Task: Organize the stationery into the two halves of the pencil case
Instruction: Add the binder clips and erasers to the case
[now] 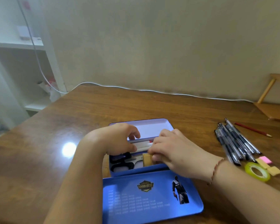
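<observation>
A blue tin pencil case (136, 171) lies open on the wooden table, its printed lid (152, 202) flat toward me. Inside the tray are black-handled scissors (121, 160), white stick-shaped items (142, 145) and a tan eraser (147, 160). My left hand (118, 139) rests over the tray's left part, fingers curled round a white stick. My right hand (173, 149) reaches in from the right and pinches the tan eraser standing on edge in the tray. A second, empty tray section (152, 128) shows behind my hands.
Right of the case lie several dark pens (236, 141), a red pencil (252, 129), a roll of yellow-green tape (257, 171), two tan erasers (274, 170) and a pink one (266, 159). A white cable (136, 89) runs along the table's back edge. A wooden stand (275, 109) sits far right.
</observation>
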Available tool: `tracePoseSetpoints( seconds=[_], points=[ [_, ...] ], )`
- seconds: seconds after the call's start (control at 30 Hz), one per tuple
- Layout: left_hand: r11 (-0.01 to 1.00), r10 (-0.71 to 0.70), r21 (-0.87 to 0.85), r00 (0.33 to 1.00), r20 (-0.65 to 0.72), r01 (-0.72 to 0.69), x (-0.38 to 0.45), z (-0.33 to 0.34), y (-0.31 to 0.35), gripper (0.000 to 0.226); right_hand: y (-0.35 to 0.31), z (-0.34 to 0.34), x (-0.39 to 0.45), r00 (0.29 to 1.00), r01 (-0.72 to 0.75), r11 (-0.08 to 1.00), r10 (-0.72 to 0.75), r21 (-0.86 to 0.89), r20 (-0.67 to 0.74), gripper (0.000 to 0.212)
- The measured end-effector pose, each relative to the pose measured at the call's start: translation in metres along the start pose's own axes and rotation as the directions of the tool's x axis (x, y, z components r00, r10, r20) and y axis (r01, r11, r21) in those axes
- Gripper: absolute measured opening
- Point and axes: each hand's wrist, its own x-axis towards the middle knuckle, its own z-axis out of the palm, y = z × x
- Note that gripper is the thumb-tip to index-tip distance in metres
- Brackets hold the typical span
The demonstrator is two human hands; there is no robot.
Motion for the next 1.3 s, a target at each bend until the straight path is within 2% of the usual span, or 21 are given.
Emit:
tracePoseSetpoints(
  seconds=[0.2, 0.33, 0.4, 0.47, 0.53, 0.67, 0.77, 1.07, 1.23, 1.3],
  points=[
    [1.0, -0.002, -0.007, 1.0, 0.021, 0.002, 0.003, 0.003, 0.001, 0.044, -0.001, 0.007, -0.006, 1.0, 0.009, 0.996, -0.006, -0.087, 0.031, 0.029],
    [1.0, -0.025, -0.018, 0.999, 0.039, 0.026, -0.001, 0.001, 0.003, 0.051, 0.001, 0.009, -0.011, 0.998, 0.01, 1.0, -0.009, -0.012, 0.066, 0.049],
    [0.999, -0.025, -0.046, 0.998, 0.058, 0.028, -0.005, 0.0, 0.003, 0.062, 0.007, 0.006, -0.021, 1.0, -0.011, 1.0, 0.01, 0.028, 0.028, 0.058],
    [0.997, -0.012, -0.072, 0.995, 0.101, 0.02, -0.01, -0.002, 0.004, 0.08, 0.014, 0.0, -0.036, 0.996, -0.066, 0.996, 0.069, 0.058, -0.05, 0.052],
    [0.998, 0.015, -0.062, 0.989, 0.147, -0.006, -0.013, -0.002, 0.008, 0.097, 0.022, -0.004, -0.049, 0.985, -0.121, 0.992, 0.124, 0.037, -0.122, 0.036],
    [0.995, 0.065, 0.056, 0.981, 0.183, -0.077, -0.011, 0.003, 0.018, 0.112, 0.03, 0.0, -0.063, 0.957, -0.181, 0.978, 0.199, 0.1, -0.213, 0.016],
    [0.993, 0.06, 0.091, 0.986, 0.152, -0.075, -0.007, 0.007, 0.018, 0.112, 0.031, 0.004, -0.065, 0.942, -0.205, 0.968, 0.235, 0.142, -0.239, 0.014],
    [0.998, -0.031, 0.057, 0.999, -0.017, 0.032, 0.003, 0.006, 0.008, 0.096, 0.044, 0.007, -0.038, 0.9, -0.331, 0.94, 0.34, 0.081, -0.272, 0.016],
    [0.993, -0.078, 0.083, 0.992, -0.096, 0.086, 0.006, 0.006, 0.006, 0.093, 0.049, 0.009, -0.021, 0.891, -0.357, 0.926, 0.378, 0.126, -0.252, 0.015],
    [0.989, -0.076, 0.12, 0.99, -0.117, 0.09, 0.005, 0.005, 0.006, 0.095, 0.041, 0.006, -0.025, 0.888, -0.315, 0.941, 0.337, 0.12, -0.314, 0.018]
  ],
)
